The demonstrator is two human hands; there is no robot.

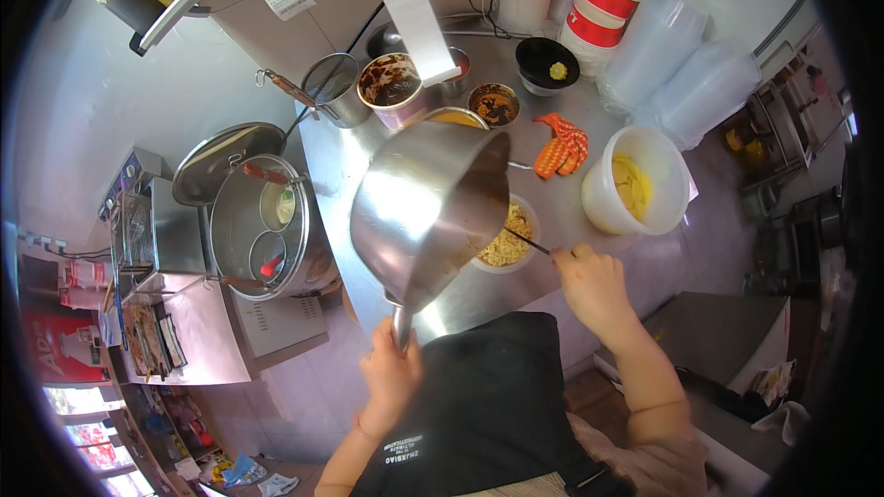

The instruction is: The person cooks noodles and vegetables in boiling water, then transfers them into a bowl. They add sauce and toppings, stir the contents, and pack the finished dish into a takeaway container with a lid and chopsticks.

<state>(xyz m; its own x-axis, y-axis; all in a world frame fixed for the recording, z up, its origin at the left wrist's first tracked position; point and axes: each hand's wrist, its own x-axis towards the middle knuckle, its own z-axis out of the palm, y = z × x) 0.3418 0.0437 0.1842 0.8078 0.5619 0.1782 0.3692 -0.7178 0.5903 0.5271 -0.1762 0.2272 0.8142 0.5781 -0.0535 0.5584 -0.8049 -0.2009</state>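
My left hand (391, 371) grips the handle of a large stainless steel pan (414, 200). The pan is held up tilted on its side, its opening facing right. Below its rim stands a round, pale container (534, 221) with noodles (510, 248) in it, partly hidden by the pan. In my right hand (592, 283) are thin dark sticks (530, 240), probably chopsticks, their tips reaching to the noodles at the pan's rim. Most of the pan's inside is turned away from view.
On the steel table (552, 200) stand a white tub of yellow slices (639, 186), orange-and-white gloves (563, 146), a black bowl with corn (547, 65) and a sauce tub (391, 91). Left is a large pot (242, 172) with strainer baskets. A paper strip (407, 14) hangs above.
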